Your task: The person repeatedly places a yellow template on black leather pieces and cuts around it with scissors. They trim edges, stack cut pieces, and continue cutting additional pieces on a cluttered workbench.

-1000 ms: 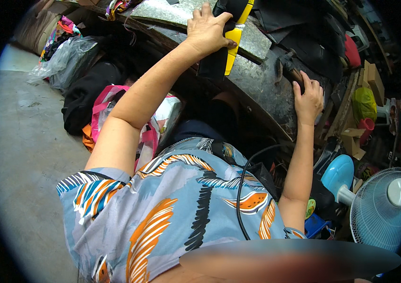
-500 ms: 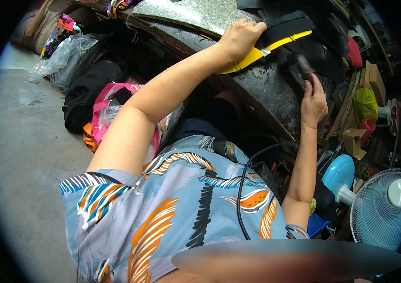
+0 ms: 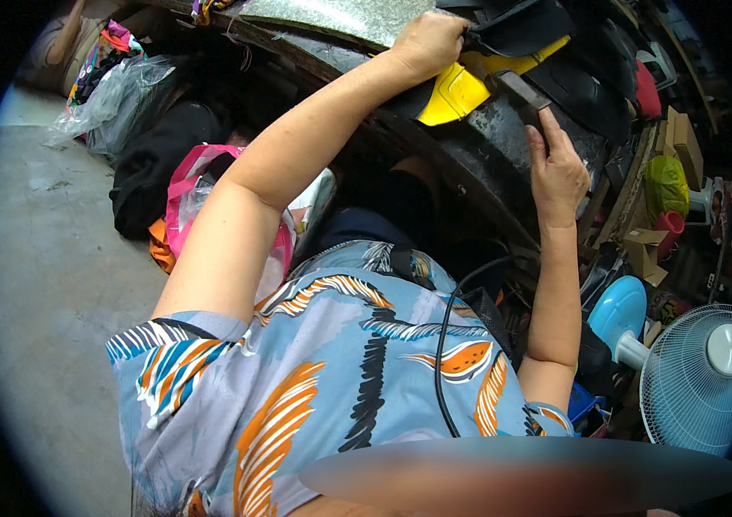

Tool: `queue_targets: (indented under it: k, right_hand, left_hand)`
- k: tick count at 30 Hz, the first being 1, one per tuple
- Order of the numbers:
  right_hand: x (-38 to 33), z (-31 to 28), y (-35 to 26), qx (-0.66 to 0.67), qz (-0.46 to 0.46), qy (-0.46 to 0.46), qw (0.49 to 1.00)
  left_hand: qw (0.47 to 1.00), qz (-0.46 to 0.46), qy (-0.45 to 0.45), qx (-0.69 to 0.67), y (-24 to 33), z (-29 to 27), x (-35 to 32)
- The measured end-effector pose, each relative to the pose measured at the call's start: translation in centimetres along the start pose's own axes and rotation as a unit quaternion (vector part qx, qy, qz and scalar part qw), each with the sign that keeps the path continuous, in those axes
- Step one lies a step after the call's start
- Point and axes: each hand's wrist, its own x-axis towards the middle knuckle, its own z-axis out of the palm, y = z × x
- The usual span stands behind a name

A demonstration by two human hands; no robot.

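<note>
My left hand [image 3: 429, 45] is closed on the edge of a curved black piece [image 3: 521, 30] at the far side of the work surface. A bright yellow piece [image 3: 454, 93] lies against the black one. Its near end hangs over beside my left wrist, and a narrow yellow strip runs off to the right. My right hand [image 3: 560, 172] grips a dark, block-shaped tool [image 3: 524, 90], with the index finger stretched along it. The tool's far end is beside the yellow piece; whether they touch I cannot tell. My left fingertips are partly hidden.
The worn dark work surface [image 3: 504, 164] has a grey sheet [image 3: 323, 19] at its far left. More black pieces [image 3: 590, 95] lie on the right. Bags [image 3: 189, 194] stand on the floor at left. A blue-white fan [image 3: 693, 379] stands at right. A black cable [image 3: 441, 345] crosses my shirt.
My left hand has moved slightly farther away with the black piece. The yellow piece's near end now shows more widely. The tool in my right hand has swung left, toward the yellow piece.
</note>
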Motion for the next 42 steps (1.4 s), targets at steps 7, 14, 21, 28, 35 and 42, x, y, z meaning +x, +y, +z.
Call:
queue_targets:
  k: [7, 14, 21, 28, 35, 42]
  right_hand:
    - [1.6, -0.3, 0.8, 0.031, 0.133, -0.145, 0.98]
    - [3.0, -0.9, 0.9, 0.019, 0.117, -0.164, 0.979]
    - [2.8, -0.3, 0.0, 0.009, 0.117, -0.151, 0.982]
    - [3.9, -2.7, -0.8, 0.335, 0.051, 0.078, 0.937]
    - [4.2, -0.7, -2.2, 0.046, 0.125, -0.152, 0.979]
    - [4.7, -1.8, -1.3, 0.36, 0.108, 0.119, 0.919]
  left_hand:
    - [0.989, -0.036, 0.055, -0.13, 0.2, -0.6, 0.1]
    - [0.968, 0.231, -0.082, -0.044, 0.1, -4.8, -2.6]
    - [0.986, -0.093, -0.133, -0.045, 2.0, -3.8, -0.8]
    - [0.996, 0.001, -0.081, -0.042, 1.2, -3.3, -0.8]
    - [0.997, 0.057, -0.031, -0.042, 1.7, -2.1, -0.9]
    - [0.997, 0.021, -0.038, -0.066, 1.3, -1.7, -0.9]
